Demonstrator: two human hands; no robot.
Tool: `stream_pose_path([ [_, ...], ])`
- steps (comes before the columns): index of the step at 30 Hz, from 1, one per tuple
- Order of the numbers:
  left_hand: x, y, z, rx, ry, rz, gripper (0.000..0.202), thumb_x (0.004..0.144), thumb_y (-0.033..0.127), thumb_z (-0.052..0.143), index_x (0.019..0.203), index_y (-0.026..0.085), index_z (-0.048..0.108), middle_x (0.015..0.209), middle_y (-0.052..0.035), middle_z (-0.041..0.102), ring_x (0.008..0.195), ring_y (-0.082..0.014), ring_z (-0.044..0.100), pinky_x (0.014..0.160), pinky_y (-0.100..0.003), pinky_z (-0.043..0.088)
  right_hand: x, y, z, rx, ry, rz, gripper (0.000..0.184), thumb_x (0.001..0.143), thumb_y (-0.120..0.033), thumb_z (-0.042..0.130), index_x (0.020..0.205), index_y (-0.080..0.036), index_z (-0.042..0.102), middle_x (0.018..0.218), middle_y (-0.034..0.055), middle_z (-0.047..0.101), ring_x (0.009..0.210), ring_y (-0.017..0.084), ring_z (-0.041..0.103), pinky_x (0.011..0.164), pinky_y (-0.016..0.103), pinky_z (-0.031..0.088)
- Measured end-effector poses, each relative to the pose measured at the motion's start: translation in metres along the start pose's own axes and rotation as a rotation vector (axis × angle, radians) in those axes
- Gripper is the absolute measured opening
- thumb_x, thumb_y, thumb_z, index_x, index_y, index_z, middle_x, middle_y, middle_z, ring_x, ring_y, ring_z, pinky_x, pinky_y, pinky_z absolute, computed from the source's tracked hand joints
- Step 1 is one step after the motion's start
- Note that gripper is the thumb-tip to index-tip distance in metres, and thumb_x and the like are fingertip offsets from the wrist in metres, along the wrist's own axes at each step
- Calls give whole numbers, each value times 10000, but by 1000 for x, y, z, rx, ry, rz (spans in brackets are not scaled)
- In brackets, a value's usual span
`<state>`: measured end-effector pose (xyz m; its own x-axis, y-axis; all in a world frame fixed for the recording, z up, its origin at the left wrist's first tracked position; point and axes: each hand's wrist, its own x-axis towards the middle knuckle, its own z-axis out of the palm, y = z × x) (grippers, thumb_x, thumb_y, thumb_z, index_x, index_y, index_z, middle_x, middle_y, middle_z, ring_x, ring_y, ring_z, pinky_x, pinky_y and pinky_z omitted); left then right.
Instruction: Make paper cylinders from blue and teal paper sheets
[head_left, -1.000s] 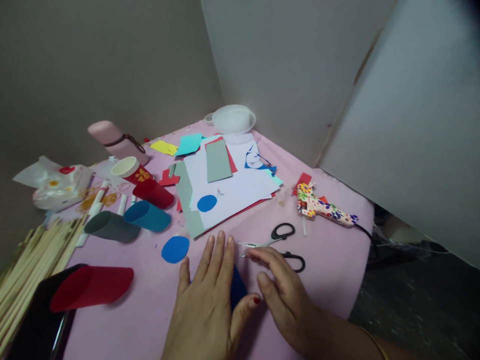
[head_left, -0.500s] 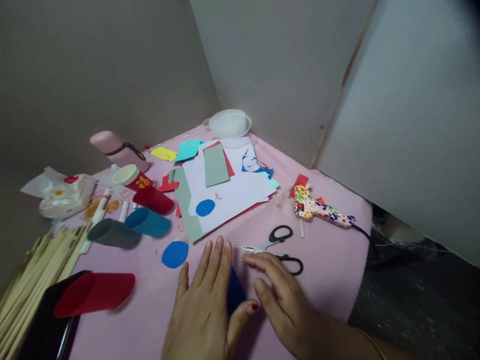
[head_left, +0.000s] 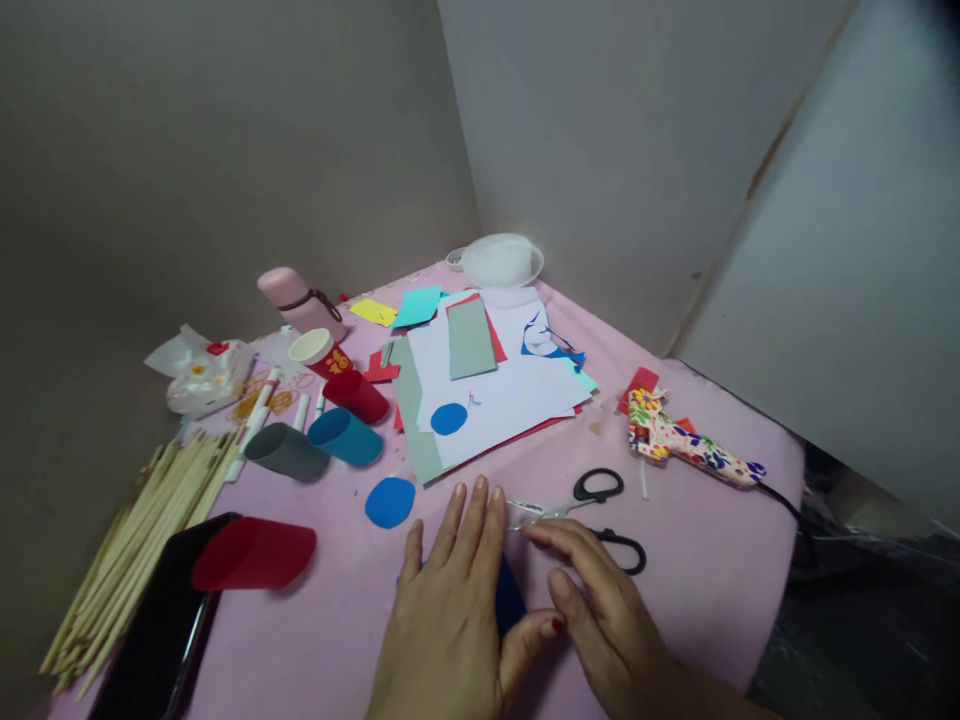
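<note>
My left hand [head_left: 454, 600] lies flat with its fingers stretched over a dark blue piece of paper [head_left: 510, 598], most of which it hides. Close on its right, my right hand [head_left: 607, 610] hovers half curled, fingers apart, with nothing visible in it. Just beyond the right fingertips lie scissors [head_left: 559, 510] with black handles, blades spread a little. A blue paper disc [head_left: 390, 502] rests on the cloth left of my left fingertips. Another blue disc [head_left: 449, 419] sits on the white sheets [head_left: 510, 410] farther back.
A floral glue gun [head_left: 686, 445] lies at the right. Red [head_left: 356, 397], blue [head_left: 346, 437] and grey paper tubes [head_left: 289, 452] stand left; another red tube [head_left: 255, 555] rests over a black tray [head_left: 161, 620] near wooden sticks [head_left: 150, 550]. Behind are a pink flask [head_left: 300, 305] and paper cup [head_left: 322, 353].
The view has swung left, so everything appears farther right. Both hands keep nearly the same pose over the blue paper.
</note>
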<state>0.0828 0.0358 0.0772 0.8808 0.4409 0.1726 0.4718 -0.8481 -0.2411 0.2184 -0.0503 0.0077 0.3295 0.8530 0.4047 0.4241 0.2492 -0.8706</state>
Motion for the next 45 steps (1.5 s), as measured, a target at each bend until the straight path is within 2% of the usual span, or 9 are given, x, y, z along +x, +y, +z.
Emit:
stream_pose_path([
  [3,1,0,-3,17,-6,-1,764,862,639,337,1355,59,398,1385,-171,458,1211,-340,518,858,-513,478,-1,1,0,-14,-8,-2,295,944,-231,420,1231,-238,487,1195,68,607,1115,187,554,965,300,465],
  [10,0,1,-2,-65,-73,-50,766,859,640,334,1415,114,308,1418,-165,422,1264,-341,460,902,-539,456,0,2,1,-56,-9,-28,287,951,-252,403,1223,-230,490,1171,87,622,1093,214,573,939,341,491],
  [14,0,1,-1,-83,-50,-63,764,863,614,366,1443,133,237,1429,-194,400,1277,-347,444,888,-554,464,2,2,1,-63,-12,-50,284,948,-214,399,1220,-238,477,1161,83,621,1081,213,572,926,338,486],
  [18,0,0,0,-30,-10,-46,769,867,621,346,1425,96,273,1407,-215,414,1259,-345,466,849,-551,497,7,-1,1,-34,-116,-116,311,901,-123,374,1175,-224,480,1037,85,649,942,221,600,820,363,511],
  [25,-2,2,0,-38,7,-55,861,867,609,364,1466,118,-13,1419,-220,394,1273,-355,446,855,-566,472,12,-4,5,-131,-311,-41,296,819,-135,350,1006,-165,578,865,127,658,799,286,583,682,437,498],
  [30,-2,2,-2,-13,29,-61,885,859,621,377,1463,124,-37,1403,-219,424,1253,-358,470,848,-571,446,11,-3,7,-201,-332,-40,298,835,-135,348,1017,-171,580,868,118,662,799,280,584,684,420,476],
  [36,-1,1,-2,17,54,-44,892,845,660,351,1464,115,11,1401,-232,422,1240,-370,478,882,-583,341,9,-2,7,-176,-367,-2,294,850,-140,366,1043,-143,589,887,119,655,824,281,567,710,423,455],
  [42,-1,1,-2,29,53,-36,946,798,721,356,1465,115,68,1400,-248,421,1236,-375,477,987,-550,89,6,3,9,-200,-372,-7,327,849,-101,370,1090,-144,586,915,116,653,844,270,563,738,419,443],
  [45,-2,-1,-3,-10,50,-52,949,794,722,361,1468,126,61,1408,-254,409,1245,-381,467,1005,-563,31,7,5,10,-216,-368,-15,314,855,-94,370,1076,-143,587,908,119,652,848,269,570,734,413,448],
])
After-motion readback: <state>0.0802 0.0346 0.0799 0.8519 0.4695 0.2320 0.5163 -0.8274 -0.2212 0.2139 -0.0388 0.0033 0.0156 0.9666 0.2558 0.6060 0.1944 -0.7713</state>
